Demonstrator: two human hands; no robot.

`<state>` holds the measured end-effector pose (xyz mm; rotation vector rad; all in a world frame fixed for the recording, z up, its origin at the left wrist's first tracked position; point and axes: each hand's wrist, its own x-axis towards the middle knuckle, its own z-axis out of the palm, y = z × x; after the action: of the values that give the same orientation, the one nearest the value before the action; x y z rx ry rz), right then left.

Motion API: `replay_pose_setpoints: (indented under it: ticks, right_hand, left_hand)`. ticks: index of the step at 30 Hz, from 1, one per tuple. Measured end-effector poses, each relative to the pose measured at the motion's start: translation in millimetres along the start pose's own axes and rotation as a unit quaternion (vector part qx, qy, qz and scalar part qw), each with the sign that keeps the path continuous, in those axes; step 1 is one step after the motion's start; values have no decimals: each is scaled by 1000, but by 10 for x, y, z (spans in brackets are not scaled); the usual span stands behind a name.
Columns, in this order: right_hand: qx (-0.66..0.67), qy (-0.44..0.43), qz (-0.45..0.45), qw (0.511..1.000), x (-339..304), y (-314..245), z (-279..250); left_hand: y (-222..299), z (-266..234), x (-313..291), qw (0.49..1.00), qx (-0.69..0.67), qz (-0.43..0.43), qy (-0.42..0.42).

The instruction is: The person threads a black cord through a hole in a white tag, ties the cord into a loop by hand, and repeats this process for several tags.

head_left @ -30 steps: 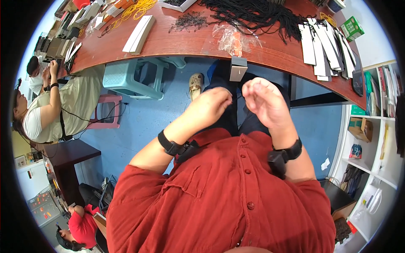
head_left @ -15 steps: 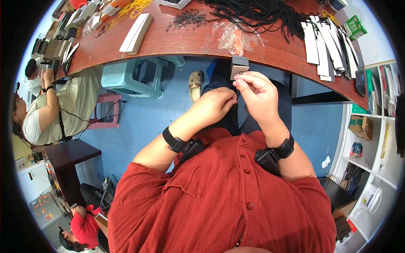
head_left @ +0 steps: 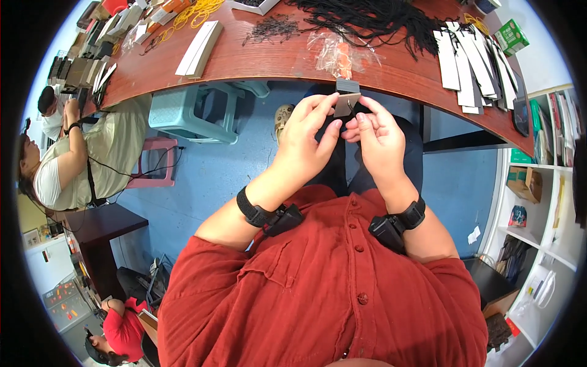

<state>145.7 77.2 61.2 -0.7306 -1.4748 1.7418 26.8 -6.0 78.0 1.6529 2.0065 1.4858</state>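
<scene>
One bare left hand [head_left: 307, 129] touches a small flat grey-brown card [head_left: 345, 107] at upper centre; the bare right hand [head_left: 380, 136] curls beside a thin dark strand [head_left: 351, 111]. Whether either grip pinches, I cannot tell. Positioning seems underway; the next move calls for steadiness.

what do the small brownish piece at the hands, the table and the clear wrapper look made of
Small brownish piece: perhaps stiff card, matte and flat; thin wood can't be ruled out.
Table: seemingly wood or laminate, slightly glossy, with reddish streaky grain.
Clear wrapper: likely thin plastic film, transparent and crinkled, with bright glints.
</scene>
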Motion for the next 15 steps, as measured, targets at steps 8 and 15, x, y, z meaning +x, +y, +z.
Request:
replay_pose_setpoints:
  ticks: [8,15]
  right_hand:
    - [-20,-4,-15,1000,-31,-12,-3]
    - [-24,-15,-5,1000,-45,-29,-18]
  left_hand:
    - [-43,26,-10,1000,-22,-2,13]
    - [-50,-20,61,999,21,35,22]
